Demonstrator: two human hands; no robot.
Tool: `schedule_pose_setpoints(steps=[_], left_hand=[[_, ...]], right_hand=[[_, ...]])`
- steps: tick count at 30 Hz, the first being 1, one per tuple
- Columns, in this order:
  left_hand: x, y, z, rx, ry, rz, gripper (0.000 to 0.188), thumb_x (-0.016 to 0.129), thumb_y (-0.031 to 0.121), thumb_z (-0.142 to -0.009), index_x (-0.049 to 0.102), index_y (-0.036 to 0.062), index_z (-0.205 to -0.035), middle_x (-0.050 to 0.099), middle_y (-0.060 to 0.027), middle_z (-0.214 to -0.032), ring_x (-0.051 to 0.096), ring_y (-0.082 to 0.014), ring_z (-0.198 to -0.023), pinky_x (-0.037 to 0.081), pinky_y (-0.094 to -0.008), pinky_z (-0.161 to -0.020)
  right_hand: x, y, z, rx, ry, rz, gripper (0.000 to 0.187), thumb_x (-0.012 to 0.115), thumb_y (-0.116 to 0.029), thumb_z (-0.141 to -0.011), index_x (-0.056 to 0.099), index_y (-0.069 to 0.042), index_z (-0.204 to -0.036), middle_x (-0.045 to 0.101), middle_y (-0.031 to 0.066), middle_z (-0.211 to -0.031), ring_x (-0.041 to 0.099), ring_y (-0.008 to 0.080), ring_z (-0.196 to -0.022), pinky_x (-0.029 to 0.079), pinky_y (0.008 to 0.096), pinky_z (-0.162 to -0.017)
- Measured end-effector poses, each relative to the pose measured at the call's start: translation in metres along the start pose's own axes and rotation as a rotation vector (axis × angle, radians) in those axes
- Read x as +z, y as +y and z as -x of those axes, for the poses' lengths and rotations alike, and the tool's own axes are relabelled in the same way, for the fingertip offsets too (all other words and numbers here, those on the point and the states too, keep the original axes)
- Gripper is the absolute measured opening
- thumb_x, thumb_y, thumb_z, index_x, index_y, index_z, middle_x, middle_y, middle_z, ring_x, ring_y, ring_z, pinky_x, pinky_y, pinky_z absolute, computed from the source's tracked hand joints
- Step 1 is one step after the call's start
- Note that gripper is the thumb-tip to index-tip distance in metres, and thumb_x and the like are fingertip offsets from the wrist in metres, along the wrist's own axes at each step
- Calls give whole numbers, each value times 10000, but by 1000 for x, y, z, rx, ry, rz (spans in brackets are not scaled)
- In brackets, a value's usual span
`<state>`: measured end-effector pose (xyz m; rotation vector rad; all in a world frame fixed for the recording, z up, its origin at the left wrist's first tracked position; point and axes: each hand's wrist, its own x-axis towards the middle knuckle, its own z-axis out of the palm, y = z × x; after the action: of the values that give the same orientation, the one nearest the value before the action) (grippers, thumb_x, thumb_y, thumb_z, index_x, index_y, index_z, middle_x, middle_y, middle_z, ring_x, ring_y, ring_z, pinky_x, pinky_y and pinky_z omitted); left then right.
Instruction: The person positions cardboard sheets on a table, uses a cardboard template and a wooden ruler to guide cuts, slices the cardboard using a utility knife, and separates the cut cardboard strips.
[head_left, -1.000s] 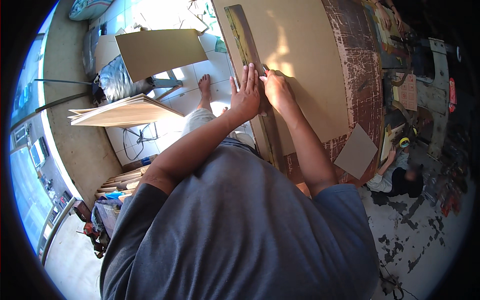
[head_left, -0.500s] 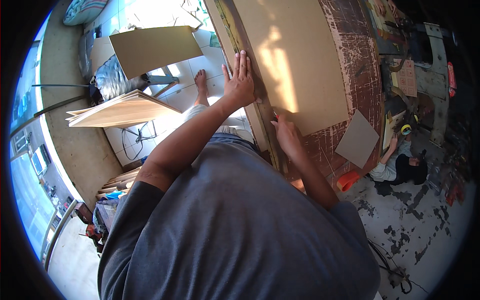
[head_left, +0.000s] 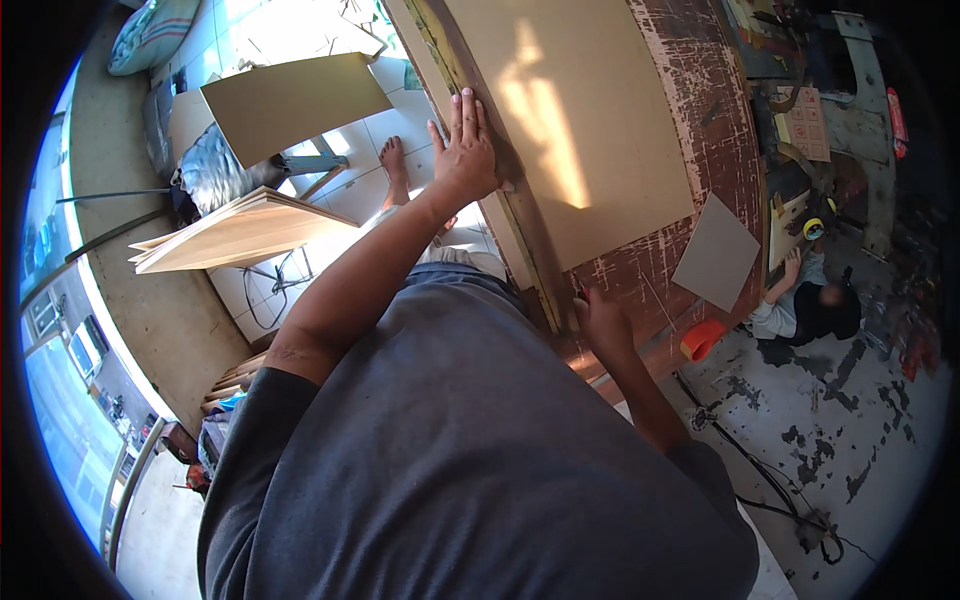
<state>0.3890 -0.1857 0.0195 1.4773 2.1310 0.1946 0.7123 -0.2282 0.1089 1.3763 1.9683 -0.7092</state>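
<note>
My left hand (head_left: pixel 466 155) lies flat, fingers stretched out, on a long worn straightedge bar (head_left: pixel 529 225). Under and beside the bar is a large thin brown board (head_left: pixel 630 150) on a scratched red-brown table (head_left: pixel 655 265). Closer to my body, my right hand (head_left: pixel 606 325) is closed around a small red-handled tool (head_left: pixel 582 293), mostly hidden by the fingers. It is beside the bar's near end, just past the board's near edge.
A small grey-brown board piece (head_left: pixel 716 252) and an orange tape roll (head_left: pixel 703 341) lie at the table's right side. Thin boards (head_left: pixel 245 235) and a brown sheet (head_left: pixel 300 105) stand at left. Another person (head_left: pixel 815 310) works at the far right; cables (head_left: pixel 780 490) trail over the floor.
My right hand has moved along the bar toward my body, off the board's near edge, with the red-handled tool. My left hand stays on the bar. The view has shifted slightly.
</note>
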Motion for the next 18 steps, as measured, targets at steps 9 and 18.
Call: schedule_pose_setpoints(steps=[9,18], left_hand=[[-1,-2,2,-9,-16,11,1399,862,582,-619,76,-98,-1555,-67,-243,-1658,-64,-370,-1547,121,-687,-1165],[-1,-2,2,-1,-2,-3,1390,862,577,-623,71,-73,-1563,-41,-223,-1664,-43,-362,-1550,140,-681,-1169]], right_hand=[[-86,-121,-152,-314,439,-156,386,491,-321,-1034,546,54,-1106,662,315,-844,659,476,-857,521,536,-734],[-116,-186,-227,-423,448,-230,412,485,-324,-1045,617,65,-1035,660,302,-857,661,465,-837,528,505,-733]])
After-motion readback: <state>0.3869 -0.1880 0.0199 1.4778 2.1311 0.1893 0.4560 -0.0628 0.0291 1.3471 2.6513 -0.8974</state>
